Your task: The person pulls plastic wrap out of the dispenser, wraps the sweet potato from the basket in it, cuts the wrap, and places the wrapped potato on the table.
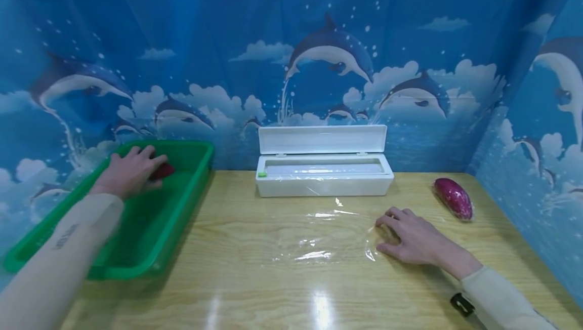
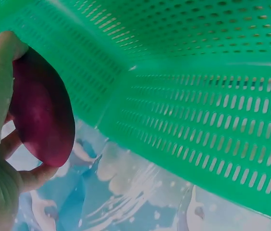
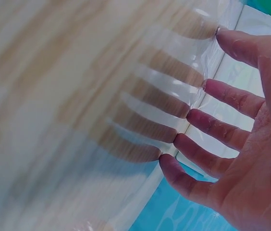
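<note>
In the left wrist view my left hand grips a smooth purple-red sweet potato, thumb on one side and fingers on the other. It is over the green basket, whose slotted walls fill much of that view. My right hand rests its spread fingertips on the tabletop, at the right end of a sheet of clear cling film. Five separate fingertips touch the film in the right wrist view, with nothing pinched between them. A second purple-red sweet potato, wrapped in shiny film, lies beyond my right hand.
A white cling film box stands at the back middle, its lid raised, with a small green slider at its left. The wooden table meets a blue dolphin-print curtain behind and at the right.
</note>
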{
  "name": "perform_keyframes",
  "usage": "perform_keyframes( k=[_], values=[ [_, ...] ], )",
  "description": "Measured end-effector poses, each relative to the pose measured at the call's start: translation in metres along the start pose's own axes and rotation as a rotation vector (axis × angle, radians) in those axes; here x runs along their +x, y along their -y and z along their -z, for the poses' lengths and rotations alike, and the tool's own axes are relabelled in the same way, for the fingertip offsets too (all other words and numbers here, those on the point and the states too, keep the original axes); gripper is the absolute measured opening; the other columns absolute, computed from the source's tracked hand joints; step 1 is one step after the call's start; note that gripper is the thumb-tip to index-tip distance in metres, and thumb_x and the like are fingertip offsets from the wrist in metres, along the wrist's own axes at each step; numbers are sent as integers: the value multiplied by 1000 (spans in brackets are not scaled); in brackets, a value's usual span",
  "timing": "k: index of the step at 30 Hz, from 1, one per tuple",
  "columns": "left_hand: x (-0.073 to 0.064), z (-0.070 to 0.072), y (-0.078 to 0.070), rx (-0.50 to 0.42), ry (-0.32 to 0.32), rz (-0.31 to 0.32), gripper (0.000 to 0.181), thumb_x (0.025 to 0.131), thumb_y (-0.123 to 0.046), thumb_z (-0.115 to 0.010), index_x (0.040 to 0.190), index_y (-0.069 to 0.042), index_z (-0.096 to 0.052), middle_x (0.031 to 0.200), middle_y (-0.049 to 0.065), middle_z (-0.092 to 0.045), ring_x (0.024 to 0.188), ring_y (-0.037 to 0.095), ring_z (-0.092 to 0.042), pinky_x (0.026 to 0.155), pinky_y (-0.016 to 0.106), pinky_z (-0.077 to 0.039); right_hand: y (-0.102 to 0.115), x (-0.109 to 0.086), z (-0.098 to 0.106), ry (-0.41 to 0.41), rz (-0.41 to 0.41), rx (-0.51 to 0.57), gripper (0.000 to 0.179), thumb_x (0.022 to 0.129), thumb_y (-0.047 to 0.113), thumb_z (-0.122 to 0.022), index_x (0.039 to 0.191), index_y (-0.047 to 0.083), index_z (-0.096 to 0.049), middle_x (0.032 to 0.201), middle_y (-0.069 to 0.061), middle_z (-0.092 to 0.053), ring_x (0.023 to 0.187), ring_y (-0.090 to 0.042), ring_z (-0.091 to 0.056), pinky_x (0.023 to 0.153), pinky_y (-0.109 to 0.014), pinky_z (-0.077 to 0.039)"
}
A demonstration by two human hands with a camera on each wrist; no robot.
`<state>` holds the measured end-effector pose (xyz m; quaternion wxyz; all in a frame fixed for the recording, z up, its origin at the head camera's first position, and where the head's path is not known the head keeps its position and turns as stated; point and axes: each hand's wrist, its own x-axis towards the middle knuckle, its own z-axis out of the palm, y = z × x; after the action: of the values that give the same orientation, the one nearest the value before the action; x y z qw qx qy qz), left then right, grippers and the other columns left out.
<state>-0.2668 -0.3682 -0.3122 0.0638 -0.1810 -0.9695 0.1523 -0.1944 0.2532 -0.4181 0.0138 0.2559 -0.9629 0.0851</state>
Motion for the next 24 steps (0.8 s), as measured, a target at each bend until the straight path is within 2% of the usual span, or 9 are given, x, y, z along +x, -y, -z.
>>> perform_keyframes(
  k=[3, 6, 11, 17, 24],
  values=[
    [-2, 8, 3, -36, -12, 20, 57, 89, -30, -79, 135, -5, -58, 118, 30, -56, 96, 47, -57, 67, 68, -51, -1, 0, 0, 0, 0, 3, 47, 86, 51, -76, 121, 19, -68, 120, -8, -64, 104, -30, -63, 85, -55, -57],
    [-3, 18, 3, -64, -13, 55, 55, 92, -29, -75, 137, -5, -55, 121, 31, -55, 100, 49, -56, 72, 74, -48, -1, 0, 0, 5, -1, 8, 48, 86, 51, -75, 121, 19, -68, 120, -8, -64, 104, -30, -63, 85, -56, -57],
    [-5, 33, -5, -88, -71, 87, 56, 95, -30, -71, 140, -4, -49, 126, 34, -54, 107, 54, -54, 79, 78, -46, 0, -1, 0, 7, -2, 10, 48, 86, 51, -75, 121, 19, -68, 120, -8, -64, 104, -30, -63, 85, -57, -56],
    [-8, 46, -17, -120, -130, 75, 55, 97, -32, -69, 141, -8, -49, 129, 32, -54, 109, 52, -53, 78, 72, -49, -1, -1, 1, 4, -4, 10, 47, 86, 51, -76, 121, 20, -68, 120, -8, -64, 104, -30, -63, 86, -57, -56],
    [-11, 57, -43, -181, -211, 25, 53, 95, -32, -72, 139, -8, -54, 126, 28, -58, 110, 49, -57, 83, 74, -50, -1, 0, -1, 12, -10, 16, 48, 86, 52, -76, 121, 20, -67, 120, -7, -63, 104, -30, -63, 85, -56, -56]
  ],
)
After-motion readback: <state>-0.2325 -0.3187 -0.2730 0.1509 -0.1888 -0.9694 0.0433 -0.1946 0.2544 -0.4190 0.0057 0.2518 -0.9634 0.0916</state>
